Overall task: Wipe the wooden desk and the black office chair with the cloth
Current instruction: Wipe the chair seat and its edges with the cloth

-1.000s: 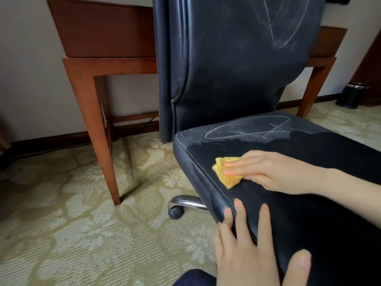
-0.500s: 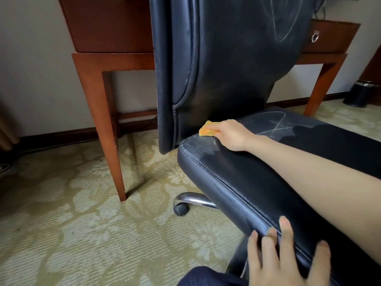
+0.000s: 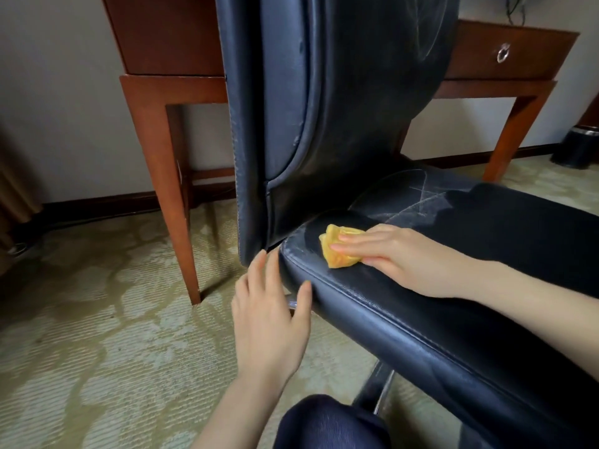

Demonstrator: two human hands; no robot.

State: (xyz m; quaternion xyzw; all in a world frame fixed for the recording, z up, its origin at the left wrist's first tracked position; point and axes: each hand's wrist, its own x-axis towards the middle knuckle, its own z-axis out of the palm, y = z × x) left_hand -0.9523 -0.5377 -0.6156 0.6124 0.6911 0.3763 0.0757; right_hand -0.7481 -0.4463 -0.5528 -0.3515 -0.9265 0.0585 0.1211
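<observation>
Navy-clad knee (image 3: 327, 422) is showing at six o'clock. Just beyond, the left hand (image 3: 269, 319), fingers spread and relaxed, is touching the side edge of the black chair (image 3: 421, 328). The right hand (image 3: 392, 257), fingers flat, is pressing the yellow cloth (image 3: 338, 261) onto the seat's ten-o'clock corner. At twelve o'clock the backrest (image 3: 340, 92) is standing before the wooden table (image 3: 168, 40).

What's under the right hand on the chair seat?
A yellow cloth, pressed onto the black seat by the right hand. One end shows; the rest, and the seat beneath, is covered.
</observation>
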